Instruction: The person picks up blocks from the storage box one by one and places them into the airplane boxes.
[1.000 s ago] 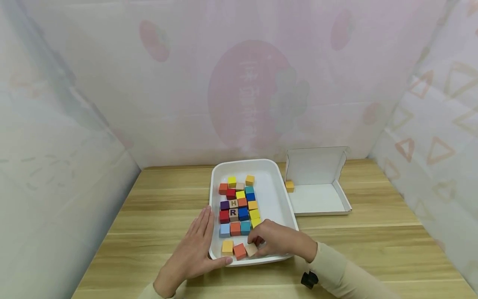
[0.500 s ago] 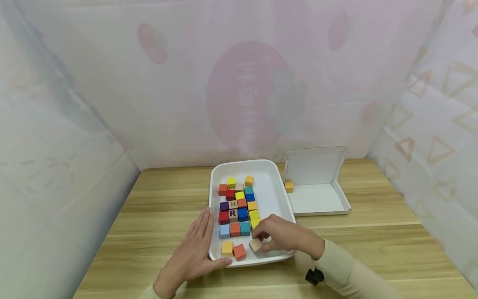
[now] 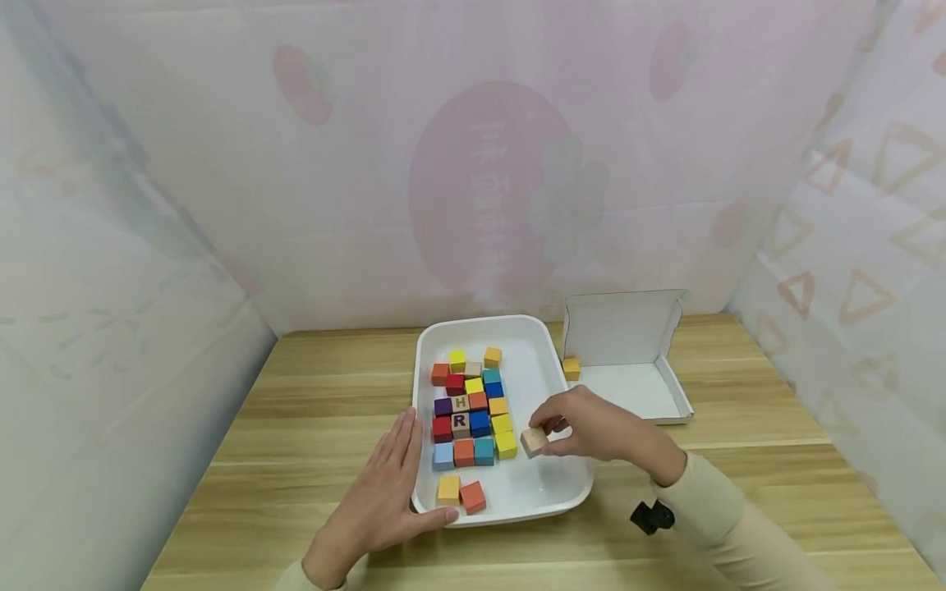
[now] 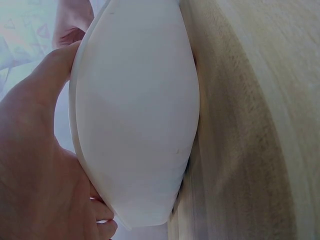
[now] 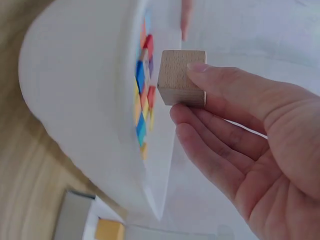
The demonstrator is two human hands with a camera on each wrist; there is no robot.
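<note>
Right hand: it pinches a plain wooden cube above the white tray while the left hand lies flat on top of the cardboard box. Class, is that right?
Not quite. The right hand does pinch the plain wooden cube above the white tray, but the left hand lies flat against the tray's left rim, not on the cardboard box. The head view shows it.

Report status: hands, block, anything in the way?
Right hand pinches plain wooden cube above white plastic tray. Left hand flat against tray's left rim. Coloured cubes packed to the left of it; nothing blocking.
</note>
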